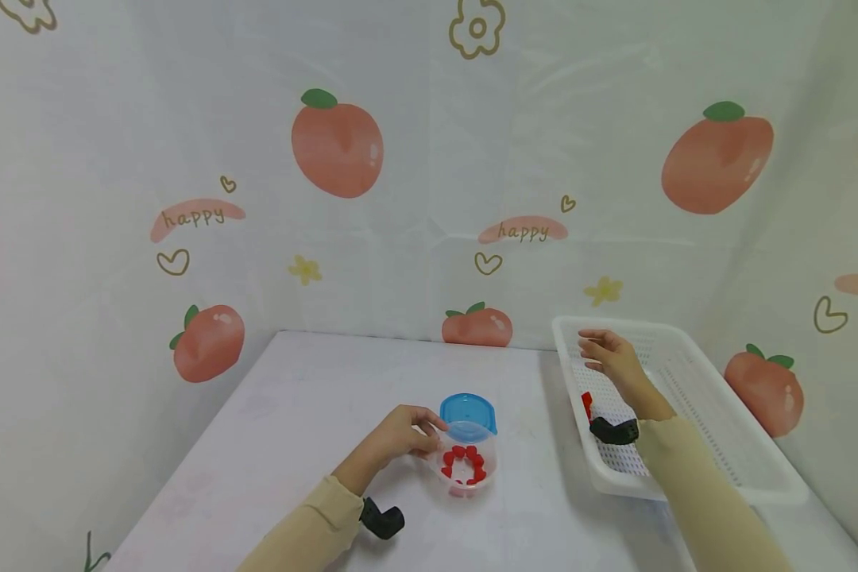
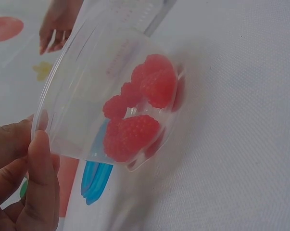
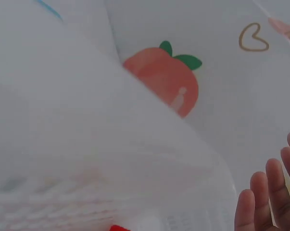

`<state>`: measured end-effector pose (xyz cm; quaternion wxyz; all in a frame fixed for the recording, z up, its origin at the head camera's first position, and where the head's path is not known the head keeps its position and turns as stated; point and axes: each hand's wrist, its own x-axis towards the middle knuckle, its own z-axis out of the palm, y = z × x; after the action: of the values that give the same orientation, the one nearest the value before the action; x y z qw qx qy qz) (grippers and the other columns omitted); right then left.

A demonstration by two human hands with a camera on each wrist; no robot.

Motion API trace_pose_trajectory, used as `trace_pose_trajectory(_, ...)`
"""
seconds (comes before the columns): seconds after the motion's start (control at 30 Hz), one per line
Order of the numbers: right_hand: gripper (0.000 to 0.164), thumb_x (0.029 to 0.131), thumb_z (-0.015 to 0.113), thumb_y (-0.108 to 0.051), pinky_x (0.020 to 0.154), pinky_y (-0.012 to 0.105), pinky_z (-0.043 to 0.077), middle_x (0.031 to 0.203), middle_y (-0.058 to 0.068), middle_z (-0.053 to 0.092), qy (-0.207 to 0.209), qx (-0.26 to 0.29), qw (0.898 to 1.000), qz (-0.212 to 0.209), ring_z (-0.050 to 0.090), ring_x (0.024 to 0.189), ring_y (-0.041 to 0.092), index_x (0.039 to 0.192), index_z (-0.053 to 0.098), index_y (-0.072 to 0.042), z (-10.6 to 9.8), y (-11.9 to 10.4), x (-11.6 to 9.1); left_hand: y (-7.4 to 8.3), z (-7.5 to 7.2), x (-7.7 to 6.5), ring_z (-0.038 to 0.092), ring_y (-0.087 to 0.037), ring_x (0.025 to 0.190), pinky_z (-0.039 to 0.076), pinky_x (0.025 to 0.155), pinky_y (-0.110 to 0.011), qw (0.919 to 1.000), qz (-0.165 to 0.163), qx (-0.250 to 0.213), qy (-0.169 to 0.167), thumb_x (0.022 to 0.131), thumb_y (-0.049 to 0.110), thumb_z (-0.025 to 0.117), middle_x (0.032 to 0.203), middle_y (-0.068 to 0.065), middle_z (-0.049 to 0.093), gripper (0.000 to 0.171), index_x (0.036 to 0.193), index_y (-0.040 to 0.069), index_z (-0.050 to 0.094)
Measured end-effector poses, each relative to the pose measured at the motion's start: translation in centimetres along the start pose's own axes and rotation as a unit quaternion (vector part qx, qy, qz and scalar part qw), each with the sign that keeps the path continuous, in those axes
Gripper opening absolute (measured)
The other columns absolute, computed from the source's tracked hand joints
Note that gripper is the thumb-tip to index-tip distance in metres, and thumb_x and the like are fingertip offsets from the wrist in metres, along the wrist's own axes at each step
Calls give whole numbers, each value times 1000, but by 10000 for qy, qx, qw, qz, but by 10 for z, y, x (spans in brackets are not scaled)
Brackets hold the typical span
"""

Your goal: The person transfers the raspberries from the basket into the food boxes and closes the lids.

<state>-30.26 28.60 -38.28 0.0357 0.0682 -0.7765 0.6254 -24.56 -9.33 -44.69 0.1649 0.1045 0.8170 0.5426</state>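
My left hand (image 1: 409, 431) pinches the rim of a clear plastic tub (image 2: 87, 62) between thumb and fingers. Inside the tub lie several red raspberries (image 2: 135, 134), spread around its bottom in the head view. A blue lid (image 1: 468, 411) lies just beyond the tub, and its edge also shows behind the tub in the left wrist view. Over the white plastic basket (image 1: 729, 397) on the right, my right hand (image 1: 610, 357) holds nothing, its fingers loosely extended. A small red object (image 1: 587, 404) is inside the basket by its left wall, below that hand; its kind is unclear.
The basket has perforated sides and a raised rim, and it stands along the right side of the white-covered table (image 1: 314, 373). A white curtain (image 1: 400, 238) printed with red fruit hangs behind the table. Black wrist cameras (image 1: 382, 519) sit on both forearms.
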Motion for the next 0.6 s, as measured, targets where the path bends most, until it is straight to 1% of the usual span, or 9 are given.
trace_pose_trajectory(0.07, 24, 98, 57, -25, 78, 15, 52, 102, -15, 60, -7, -250, 9996, 130, 59, 89, 1, 118, 58, -11, -4, 5, 3, 0, 0, 0, 61, -16, 64, 59, 66, -29, 10000, -10, 12, 2, 83, 7, 74, 85, -7, 60, 20, 102, 5, 70)
trace_pose_trajectory(0.13, 41, 99, 55, -28, 80, 16, 52, 114, -3, 61, -46, -571, 9981, 238, 60, 96, 6, 129, 51, 0, -8, 8, 4, 0, 0, 0, 61, -16, 64, 59, 66, -29, 10000, -15, 24, 2, 83, 7, 74, 85, -7, 60, 20, 102, 5, 70)
trace_pose_trajectory(0.2, 54, 100, 53, -30, 82, 18, 52, 125, 14, 58, -115, -885, 9953, 379, 60, 105, 16, 136, 43, 8, -10, 12, 6, 0, 0, 0, 61, -15, 64, 59, 66, -29, 10000, -9, 21, -2, 83, 7, 74, 85, -7, 60, 20, 102, 5, 70)
trace_pose_trajectory(0.27, 58, 100, 51, -31, 83, 19, 52, 135, 28, 48, -218, -1076, 9924, 548, 57, 114, 31, 139, 38, 10, -13, 16, 6, 0, 0, 0, 61, -15, 64, 59, 66, -28, 10000, -12, 12, -9, 83, 7, 74, 85, -7, 60, 20, 102, 6, 70)
trace_pose_trajectory(0.3, 59, 100, 50, -31, 83, 19, 53, 138, 31, 44, -278, -1145, 9909, 656, 54, 118, 37, 140, 37, 10, -14, 18, 6, -1, -1, 1, 61, -15, 64, 59, 66, -28, 10000, -13, 1, -15, 83, 7, 74, 85, -7, 60, 20, 102, 5, 70)
trace_pose_trajectory(0.37, 59, 101, 49, -30, 84, 21, 53, 142, 33, 39, -419, -1180, 9884, 857, 48, 124, 43, 141, 35, 11, -17, 23, 5, -1, -1, 1, 61, -15, 64, 59, 66, -28, 10000, -12, -12, -15, 83, 7, 74, 85, -6, 60, 20, 102, 5, 70)
trace_pose_trajectory(0.43, 59, 101, 49, -30, 85, 22, 53, 144, 33, 37, -551, -1186, 9858, 1055, 45, 126, 44, 141, 34, 11, -19, 26, 4, -2, -1, 2, 61, -15, 64, 59, 66, -28, 10000, -5, -10, -11, 82, 7, 75, 85, -6, 60, 20, 102, 5, 70)
trace_pose_trajectory(0.53, 57, 102, 48, -27, 89, 28, 53, 144, 33, 36, -788, -1256, 9816, 1207, 47, 125, 42, 141, 34, 13, -23, 31, 1, -3, -1, 2, 61, -15, 65, 59, 66, -28, 10000, 19, -24, -8, 82, 6, 75, 84, -6, 60, 21, 102, 4, 70)
trace_pose_trajectory(0.6, 56, 101, 50, -25, 90, 31, 53, 141, 33, 40, -852, -1357, 9788, 1279, 53, 119, 37, 140, 35, 13, -25, 34, 0, -4, -1, 2, 61, -15, 65, 59, 66, -28, 10000, 35, -42, -11, 82, 5, 74, 84, -6, 60, 20, 102, 4, 70)
